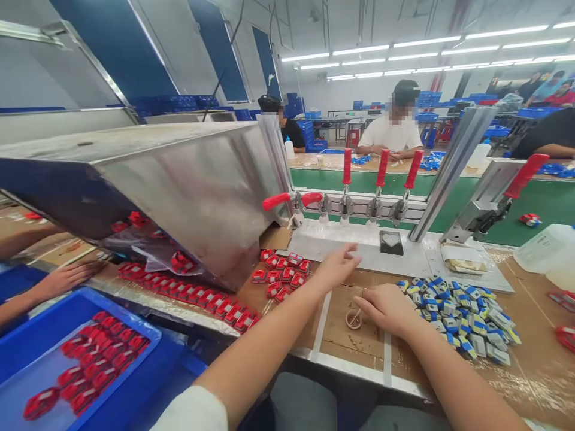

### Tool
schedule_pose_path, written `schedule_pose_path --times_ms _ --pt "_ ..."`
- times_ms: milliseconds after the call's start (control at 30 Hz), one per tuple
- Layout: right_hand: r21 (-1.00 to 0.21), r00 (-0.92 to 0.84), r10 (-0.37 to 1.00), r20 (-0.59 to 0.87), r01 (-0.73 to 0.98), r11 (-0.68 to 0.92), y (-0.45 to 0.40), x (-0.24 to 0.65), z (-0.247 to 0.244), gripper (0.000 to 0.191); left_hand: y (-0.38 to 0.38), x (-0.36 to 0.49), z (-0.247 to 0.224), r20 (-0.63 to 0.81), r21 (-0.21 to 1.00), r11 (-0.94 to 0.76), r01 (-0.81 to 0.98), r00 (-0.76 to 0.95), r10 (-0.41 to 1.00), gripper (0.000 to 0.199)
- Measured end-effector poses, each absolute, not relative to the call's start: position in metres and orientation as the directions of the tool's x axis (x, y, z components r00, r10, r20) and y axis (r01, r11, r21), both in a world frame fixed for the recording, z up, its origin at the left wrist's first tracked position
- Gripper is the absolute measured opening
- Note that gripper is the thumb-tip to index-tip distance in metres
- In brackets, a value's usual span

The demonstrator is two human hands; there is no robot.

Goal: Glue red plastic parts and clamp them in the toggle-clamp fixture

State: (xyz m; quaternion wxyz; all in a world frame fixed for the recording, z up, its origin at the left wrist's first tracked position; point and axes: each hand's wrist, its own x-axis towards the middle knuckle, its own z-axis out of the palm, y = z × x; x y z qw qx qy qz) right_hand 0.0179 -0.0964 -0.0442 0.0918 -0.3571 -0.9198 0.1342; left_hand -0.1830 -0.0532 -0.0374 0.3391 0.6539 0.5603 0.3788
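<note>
A: What is nearest?
B: The blue tray, at near left, with red pieces lying loosely inside, probably kept at the bench edge for easy reach.
A: And the hands?
B: The right hand curls over the brown board, thumb and forefinger nearly together beside a small ring. Whether they pinch anything, I can't tell. The left hand is loosely open, fingers partly extended, with nothing visible in it.
A: The piles?
B: A red heap sits left of the hands, a blue-and-white heap right; perhaps they're kept apart so they don't mix.
A: Beyond those?
B: A black block with a pale heart shape, then 5 red-handled clamps on 1 rail, likely spaced for separate use: 3 handles upright, 2 tipped left.
A: Any writing?
B: The jug at right has marks too small to read. Farthest, a person in white sits opposite.
</note>
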Motion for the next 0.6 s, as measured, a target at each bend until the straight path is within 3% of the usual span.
schedule_pose_path --times_ms 67,167,333,600 --pt "-0.343 -0.716 0.694 0.075 0.635 0.692 -0.095 0.017 -0.047 0.059 -0.015 -0.153 -0.044 -0.064 0.991 0.062 0.120 0.012 0.998 0.054" --pt "-0.373 -0.697 0.714 0.073 0.645 0.667 -0.093 0.016 -0.049 0.058 0.032 -0.123 -0.050 -0.061 0.988 0.054 -0.147 -0.041 0.997 0.061" --pt "-0.384 -0.714 0.699 0.051 0.632 0.673 -0.091 0.015 -0.049 0.058 0.062 -0.112 -0.059 -0.019 0.968 -0.008 -0.249 -0.108 0.994 0.046" --pt "-0.421 -0.717 0.696 0.036 0.621 0.661 -0.087 0.015 -0.048 0.058 0.070 -0.123 -0.073 0.028 0.964 -0.045 -0.261 -0.068 0.997 0.039"
